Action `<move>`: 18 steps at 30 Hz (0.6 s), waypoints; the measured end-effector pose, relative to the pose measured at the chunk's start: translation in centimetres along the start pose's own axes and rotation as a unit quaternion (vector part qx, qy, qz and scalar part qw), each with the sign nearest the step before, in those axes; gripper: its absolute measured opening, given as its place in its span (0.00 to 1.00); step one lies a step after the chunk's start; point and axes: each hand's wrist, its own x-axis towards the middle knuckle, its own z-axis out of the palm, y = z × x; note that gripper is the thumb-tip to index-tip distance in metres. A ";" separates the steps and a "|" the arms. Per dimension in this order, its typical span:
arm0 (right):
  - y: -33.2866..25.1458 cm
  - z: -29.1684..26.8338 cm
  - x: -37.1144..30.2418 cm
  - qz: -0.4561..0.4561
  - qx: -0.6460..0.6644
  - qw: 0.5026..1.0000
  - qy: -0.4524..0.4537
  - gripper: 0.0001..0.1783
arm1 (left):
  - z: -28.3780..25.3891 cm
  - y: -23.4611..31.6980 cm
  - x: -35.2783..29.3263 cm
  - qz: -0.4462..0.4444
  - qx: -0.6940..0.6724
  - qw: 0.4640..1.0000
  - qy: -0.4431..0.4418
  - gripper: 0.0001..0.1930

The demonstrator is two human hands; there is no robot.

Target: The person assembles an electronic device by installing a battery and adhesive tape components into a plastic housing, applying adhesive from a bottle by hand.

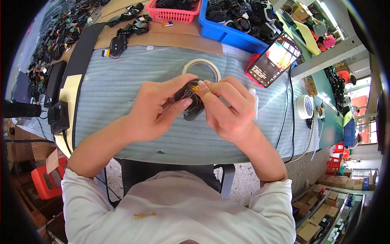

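Over the middle of the padded table, my two hands meet at a small black plastic device [195,112] with thin wires showing inside it. My left hand [156,105] is closed round its left side, the thumb pressing near the wires. The fingers of my right hand [227,103] pinch a small yellow piece [195,88] at the top of the device; it looks like a little battery or its tape, partly hidden by the fingertips. Just behind my hands lies a cream roll of tape [218,74]. A white bottle [254,99] lies beside my right hand.
A lit phone [276,59] leans on a red stand at the right, with cables nearby. Behind are a blue bin [229,35] and a pink basket [170,15] of black parts. More devices [118,45] lie at the back left. A black box [60,116] sits left.
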 end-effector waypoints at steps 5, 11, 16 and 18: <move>1.0 0.0 0.0 0.055 0.067 0.996 -0.005 0.10 | 2.5 -0.2 0.4 -0.141 -0.426 0.891 0.069 0.17; 0.0 0.9 -0.8 0.096 0.123 0.988 0.011 0.10 | 1.9 -1.4 0.0 -0.200 -0.419 0.884 0.056 0.15; -1.1 0.6 -0.5 0.148 0.108 0.983 0.004 0.13 | 1.9 -2.3 -0.1 -0.105 -0.313 0.940 0.089 0.12; -0.9 0.2 -0.3 0.182 0.131 0.974 0.012 0.13 | 1.8 -1.6 0.3 -0.132 -0.361 0.917 0.106 0.12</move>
